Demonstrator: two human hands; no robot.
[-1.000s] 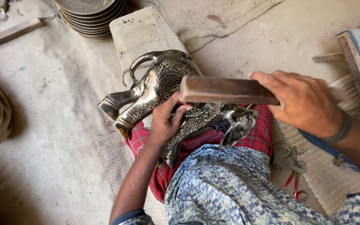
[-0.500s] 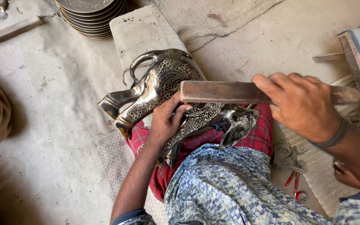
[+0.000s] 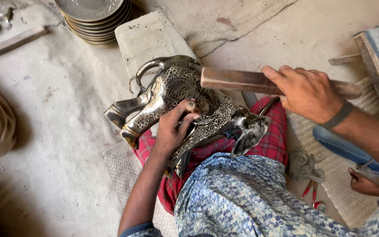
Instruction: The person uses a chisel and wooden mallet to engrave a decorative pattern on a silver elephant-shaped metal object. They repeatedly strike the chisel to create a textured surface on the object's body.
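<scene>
A shiny engraved metal animal figure (image 3: pixel 172 94) lies on its side across my lap, over a red checked cloth (image 3: pixel 272 145). My left hand (image 3: pixel 173 130) rests on its body and pinches a small rod-like tool against the metal. My right hand (image 3: pixel 305 93) grips a long brown wooden bar (image 3: pixel 235 81), held level just above the figure with its blunt end over the figure's back.
A pale stone slab (image 3: pixel 148 37) lies beyond the figure, with a stack of metal plates (image 3: pixel 94 17) behind it. A wooden stick (image 3: pixel 12 42) lies far left. Red-handled pliers (image 3: pixel 310 191) and a grey rag (image 3: pixel 302 163) sit at right, near a wooden frame (image 3: pixel 373 66).
The wooden bar has stayed over the figure, shifting only slightly. My left hand keeps its place on the figure.
</scene>
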